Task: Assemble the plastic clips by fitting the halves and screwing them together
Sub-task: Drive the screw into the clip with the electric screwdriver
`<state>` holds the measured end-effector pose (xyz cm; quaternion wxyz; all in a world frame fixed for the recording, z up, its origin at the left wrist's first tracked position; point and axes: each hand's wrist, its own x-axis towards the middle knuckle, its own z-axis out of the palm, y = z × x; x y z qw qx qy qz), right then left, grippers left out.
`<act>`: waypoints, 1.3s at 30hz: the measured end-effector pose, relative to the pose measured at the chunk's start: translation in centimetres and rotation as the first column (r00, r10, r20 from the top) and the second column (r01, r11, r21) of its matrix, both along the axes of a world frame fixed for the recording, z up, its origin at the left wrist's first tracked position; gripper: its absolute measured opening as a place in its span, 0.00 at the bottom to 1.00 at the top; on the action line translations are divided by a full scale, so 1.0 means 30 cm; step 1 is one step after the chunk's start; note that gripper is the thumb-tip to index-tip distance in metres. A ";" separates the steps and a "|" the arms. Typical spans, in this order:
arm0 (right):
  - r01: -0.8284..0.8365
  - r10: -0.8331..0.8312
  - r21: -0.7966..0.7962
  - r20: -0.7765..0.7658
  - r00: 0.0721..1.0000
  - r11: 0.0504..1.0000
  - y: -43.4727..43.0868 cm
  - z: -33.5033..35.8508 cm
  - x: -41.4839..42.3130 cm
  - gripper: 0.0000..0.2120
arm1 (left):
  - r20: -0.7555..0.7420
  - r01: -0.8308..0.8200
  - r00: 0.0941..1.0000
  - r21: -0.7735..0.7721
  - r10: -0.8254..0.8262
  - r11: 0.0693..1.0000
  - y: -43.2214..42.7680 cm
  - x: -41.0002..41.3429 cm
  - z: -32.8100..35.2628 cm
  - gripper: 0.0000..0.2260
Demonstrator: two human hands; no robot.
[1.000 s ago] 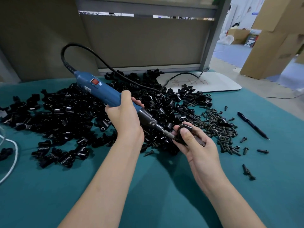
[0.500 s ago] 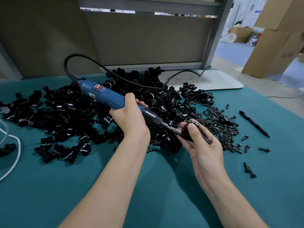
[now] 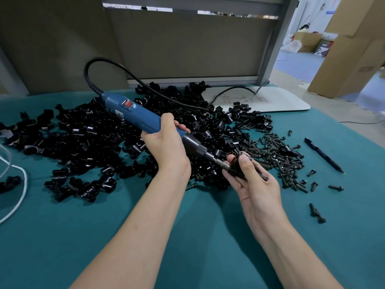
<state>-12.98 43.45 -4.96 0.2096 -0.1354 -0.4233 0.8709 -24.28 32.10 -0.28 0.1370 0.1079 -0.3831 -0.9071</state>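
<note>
My left hand (image 3: pixel 166 147) grips a blue electric screwdriver (image 3: pixel 133 115) that slants down to the right, its bit tip against a black plastic clip (image 3: pixel 237 165). My right hand (image 3: pixel 252 184) holds that clip between thumb and fingers, which hide most of it. A big heap of black clip halves (image 3: pixel 83 142) covers the teal table (image 3: pixel 187 236) behind both hands. A pile of black screws (image 3: pixel 277 155) lies just right of my right hand.
The screwdriver's black cable (image 3: pixel 145 84) loops back toward a white board (image 3: pixel 270 99). A black pen (image 3: pixel 323 155) and a few loose screws (image 3: pixel 335 187) lie at the right. A white cord (image 3: pixel 18 195) curls at the left edge. Cardboard boxes (image 3: pixel 354 49) stand beyond the table.
Both hands with the screwdriver and clip sit slightly further right and lower in the view. The bit stays pressed on the clip.
</note>
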 end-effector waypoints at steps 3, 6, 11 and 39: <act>-0.026 0.027 -0.068 0.011 1.000 0.997 0.001 0.002 0.001 0.13 | -0.031 0.030 0.999 -0.005 -0.030 1.000 0.004 0.000 0.003 0.12; -0.044 0.047 -0.097 0.025 0.999 0.994 0.000 0.003 0.001 0.15 | -0.041 0.057 0.998 0.015 -0.056 0.998 0.000 -0.002 0.000 0.11; -0.057 0.065 -0.121 0.064 0.996 0.991 -0.009 0.004 0.001 0.13 | -0.058 0.081 0.995 0.052 -0.077 0.995 -0.006 -0.003 -0.008 0.10; -0.047 0.066 -0.176 0.102 0.993 0.983 -0.024 0.019 -0.002 0.08 | -0.124 0.148 0.983 0.067 -0.138 0.987 0.005 0.002 0.005 0.11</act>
